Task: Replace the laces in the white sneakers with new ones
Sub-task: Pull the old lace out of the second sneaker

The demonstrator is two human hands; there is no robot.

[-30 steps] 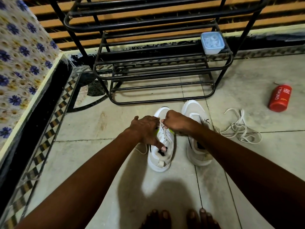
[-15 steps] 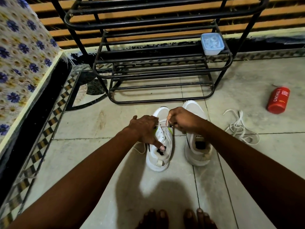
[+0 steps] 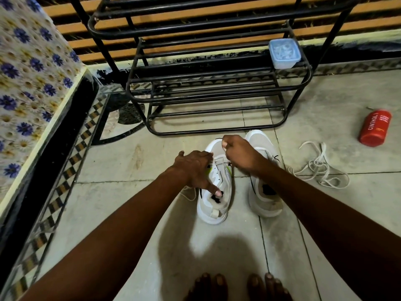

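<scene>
Right hand (image 3: pixel 237 153) clenched over the toe end of the left sneaker (image 3: pixel 216 185), pinching what looks like the lace (image 3: pixel 219 158) between thumb and fingers; higher and further toward the rack than half a second back, so apparently drawing the lace up through an eyelet. Left hand (image 3: pixel 195 170) pressed on the same sneaker, thumb reaching down to the tongue by the opening, other fingers hidden along the far edge, so hard to say whether curled round anything; hardly shifted from a second ago. Taken together: one length pulled through, shoe held steady against the pull, lacing of this shoe only at the lower rows by the look of it

Just beside, to the right: second sneaker (image 3: pixel 263 187), partly under the right forearm, eyelets mostly hidden, lacing impossible to judge. Further right on the tiled floor (image 3: pixel 121 170): loose white laces (image 3: pixel 319 168) in a tangled heap, well apart from both shoes; old or new, cannot tell. Beyond those, a red can (image 3: pixel 375 128) lying on its side. Ahead of the toes, a black metal shoe rack (image 3: pixel 217 92) with a small lidded plastic box (image 3: pixel 284 53) on a shelf. Bare toes (image 3: pixel 236 285) at the bottom edge

Nothing blocking the pull except the rack, close in front of the rising hand
</scene>
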